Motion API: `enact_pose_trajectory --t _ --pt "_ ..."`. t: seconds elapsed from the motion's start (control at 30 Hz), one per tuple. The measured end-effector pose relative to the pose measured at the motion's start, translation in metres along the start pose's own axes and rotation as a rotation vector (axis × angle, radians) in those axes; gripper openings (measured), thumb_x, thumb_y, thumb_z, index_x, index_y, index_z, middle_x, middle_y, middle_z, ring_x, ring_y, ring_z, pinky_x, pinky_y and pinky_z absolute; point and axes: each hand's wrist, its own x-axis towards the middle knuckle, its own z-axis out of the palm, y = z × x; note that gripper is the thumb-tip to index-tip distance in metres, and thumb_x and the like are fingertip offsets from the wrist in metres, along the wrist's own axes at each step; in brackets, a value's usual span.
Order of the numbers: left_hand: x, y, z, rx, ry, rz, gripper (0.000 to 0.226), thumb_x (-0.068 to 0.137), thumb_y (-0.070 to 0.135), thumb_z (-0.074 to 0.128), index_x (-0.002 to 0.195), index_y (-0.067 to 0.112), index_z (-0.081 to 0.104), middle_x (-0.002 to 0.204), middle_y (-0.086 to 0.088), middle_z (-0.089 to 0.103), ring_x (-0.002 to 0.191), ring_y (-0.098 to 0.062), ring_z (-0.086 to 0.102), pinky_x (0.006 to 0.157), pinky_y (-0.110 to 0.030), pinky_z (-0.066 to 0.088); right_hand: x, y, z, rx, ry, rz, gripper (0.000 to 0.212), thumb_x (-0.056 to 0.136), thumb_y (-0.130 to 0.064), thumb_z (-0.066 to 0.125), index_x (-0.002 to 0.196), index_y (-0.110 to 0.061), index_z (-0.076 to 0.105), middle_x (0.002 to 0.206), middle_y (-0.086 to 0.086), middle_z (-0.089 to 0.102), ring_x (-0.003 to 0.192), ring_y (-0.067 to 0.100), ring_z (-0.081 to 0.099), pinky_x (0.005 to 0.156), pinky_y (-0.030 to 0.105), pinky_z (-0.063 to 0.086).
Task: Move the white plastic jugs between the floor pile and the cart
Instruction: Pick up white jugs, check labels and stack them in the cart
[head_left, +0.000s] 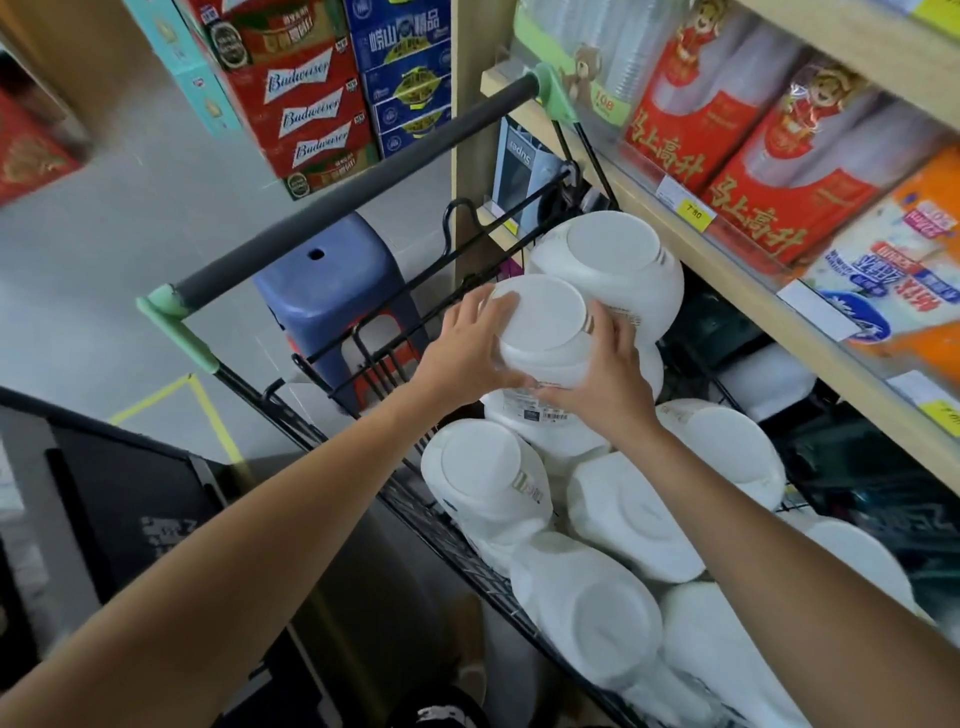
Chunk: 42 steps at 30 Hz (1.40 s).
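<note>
A white plastic jug (543, 325) lies with its flat base toward me at the top of the cart's load. My left hand (467, 351) grips its left side and my right hand (605, 376) grips its right side. Several more white jugs fill the black wire cart (457, 540), among them a jug behind the held one (613, 254), a jug at the front left (480, 480) and a jug nearest me (592, 608). No floor pile is in view.
The cart's grey handle bar (343, 192) with green end caps crosses above the load. A blue plastic stool (332, 291) stands beyond the cart. A wooden shelf (779, 306) of packaged goods runs along the right. Beer cases (306, 104) are stacked behind.
</note>
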Motion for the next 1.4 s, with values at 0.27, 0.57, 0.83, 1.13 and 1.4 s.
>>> enact_pose_trajectory --t 0.27,0.57,0.83,1.13,1.4 --pt "-0.001 -0.005 -0.007 0.027 -0.107 -0.056 0.106 0.072 0.041 0.08 0.15 0.026 0.01 0.158 -0.003 0.004 0.145 -0.033 0.012 0.114 -0.055 0.026 0.009 -0.01 -0.011 0.067 -0.172 -0.022 0.116 0.064 -0.036 0.086 0.148 -0.029 0.006 0.149 0.004 0.014 0.137 0.032 0.022 0.103 0.047 0.036" --pt "0.002 0.032 -0.04 -0.021 -0.111 -0.074 0.092 0.081 0.041 0.072 0.152 0.022 0.016 0.158 -0.01 0.011 0.144 -0.035 0.016 0.116 -0.049 0.023 -0.001 -0.021 -0.063 0.203 -0.219 0.092 0.087 0.083 -0.027 0.074 0.15 -0.016 0.02 0.15 0.008 0.031 0.14 0.024 0.029 0.105 0.033 0.031" --pt "-0.005 0.173 -0.092 -0.285 -0.001 0.271 0.07 0.091 0.031 0.063 0.149 0.016 0.027 0.152 -0.004 0.032 0.138 -0.02 0.033 0.107 -0.028 0.03 -0.03 -0.025 -0.206 0.298 0.11 0.069 0.064 0.087 -0.024 0.071 0.143 -0.017 0.04 0.126 0.002 0.054 0.118 0.017 0.053 0.099 0.034 0.045" --pt "-0.051 0.37 -0.149 -0.452 0.004 0.577 0.056 0.093 0.026 0.061 0.144 0.019 0.039 0.141 -0.001 0.045 0.121 -0.019 0.05 0.094 -0.035 0.045 -0.16 -0.012 -0.432 0.216 0.511 0.007 0.047 0.088 -0.008 0.067 0.132 -0.007 0.051 0.112 0.017 0.064 0.093 0.019 0.06 0.093 0.036 0.05" --pt "-0.168 0.541 -0.151 -0.47 0.053 0.888 0.052 0.093 0.021 0.06 0.141 0.014 0.042 0.143 0.0 0.046 0.126 -0.018 0.05 0.09 -0.02 0.039 -0.328 0.004 -0.547 0.044 0.719 -0.025 0.036 0.09 -0.009 0.065 0.125 -0.006 0.057 0.095 0.005 0.063 0.086 0.014 0.059 0.086 0.027 0.048"
